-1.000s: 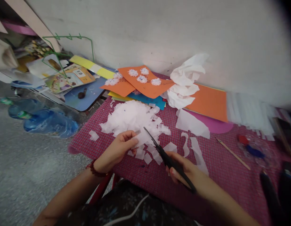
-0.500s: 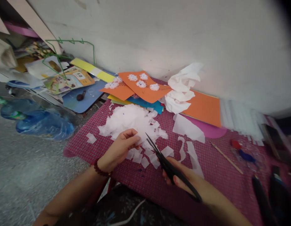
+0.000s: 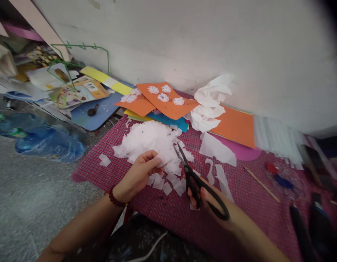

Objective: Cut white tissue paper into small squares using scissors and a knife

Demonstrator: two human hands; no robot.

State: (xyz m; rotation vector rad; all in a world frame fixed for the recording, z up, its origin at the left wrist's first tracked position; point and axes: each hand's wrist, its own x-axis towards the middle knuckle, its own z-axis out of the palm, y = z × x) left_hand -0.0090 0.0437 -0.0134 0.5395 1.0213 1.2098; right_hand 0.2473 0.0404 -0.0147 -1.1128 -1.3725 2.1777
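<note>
My left hand (image 3: 143, 171) is closed, thumb against fingers, pinching a thin piece of white tissue paper (image 3: 163, 154) above the heap. Black-handled scissors (image 3: 194, 176) sit in my right hand (image 3: 203, 198), with fingers around the handles. Their blades are a little apart and point up and left, just right of the tissue paper. Under and behind my left hand lies a big heap of cut white paper pieces (image 3: 146, 136). Several loose small squares (image 3: 167, 188) are spread on the checked red tablecloth (image 3: 154, 209) between my hands.
Orange sheets (image 3: 172, 105) bearing white paper puffs lie behind the heap. Crumpled white paper (image 3: 209, 105) leans by the wall (image 3: 185, 43). To the right are paper offcuts (image 3: 217, 149), a thin stick (image 3: 261, 183) and a dark pen (image 3: 301, 225). Blue bottles (image 3: 51, 142) stand left on the floor.
The scissors have turned more upright and their blades have come apart, with my right hand shifting slightly. My left hand keeps its pinch on the tissue paper, nearly still.
</note>
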